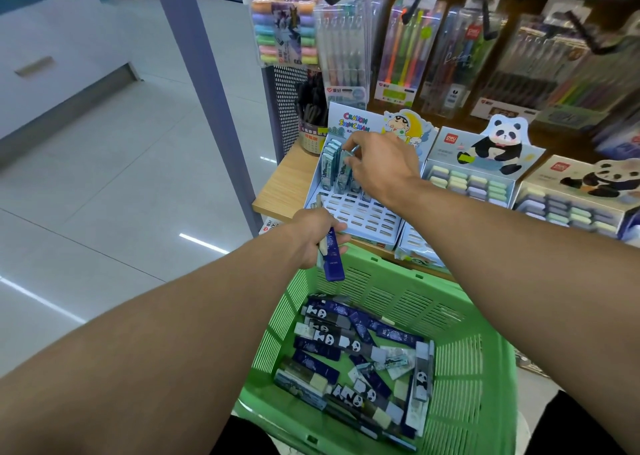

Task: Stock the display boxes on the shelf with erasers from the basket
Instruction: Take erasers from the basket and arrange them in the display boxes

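The basket [460,333] was bright green; the erasers [349,350] in it wore navy, grey and pale sleeves, some with black-and-white pandas. The display box [360,212] was light blue, the shelf [287,181] pale wood-grain, the floor [104,195] glossy white tile

Bare forearms, no sleeves; both hands [377,164] ungloved; dark clothing below.

Stationery shop aisle, retail shelving.
Blister packs of pens [398,49] and highlighters [284,32] are hanging on peg hooks; branded cardboard display boxes [356,209] are sitting on a wooden shelf [284,184], a green shopping basket [450,302] of packaged erasers [360,357] is sitting below, tiled floor [104,184] is stretching left.
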